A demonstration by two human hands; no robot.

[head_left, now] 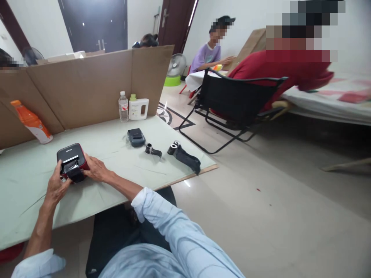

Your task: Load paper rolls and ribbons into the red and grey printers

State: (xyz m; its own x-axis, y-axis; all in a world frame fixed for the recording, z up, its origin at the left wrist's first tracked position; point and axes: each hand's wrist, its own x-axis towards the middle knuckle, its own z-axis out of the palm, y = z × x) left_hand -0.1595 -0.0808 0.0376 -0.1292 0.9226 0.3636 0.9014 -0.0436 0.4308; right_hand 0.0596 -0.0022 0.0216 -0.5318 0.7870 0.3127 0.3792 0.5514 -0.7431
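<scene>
Where left hand (58,184) faces right hand (97,169), the device (71,152) lies between.

Device (71,151) before cardboard panel (95,88)

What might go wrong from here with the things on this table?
The black strip at the front of the red-sided device lies between the left hand and right hand, so it might get creased or snagged.

The dark ribbon with pale-ended rolls lies near the edge of the table and could be knocked off.
</scene>
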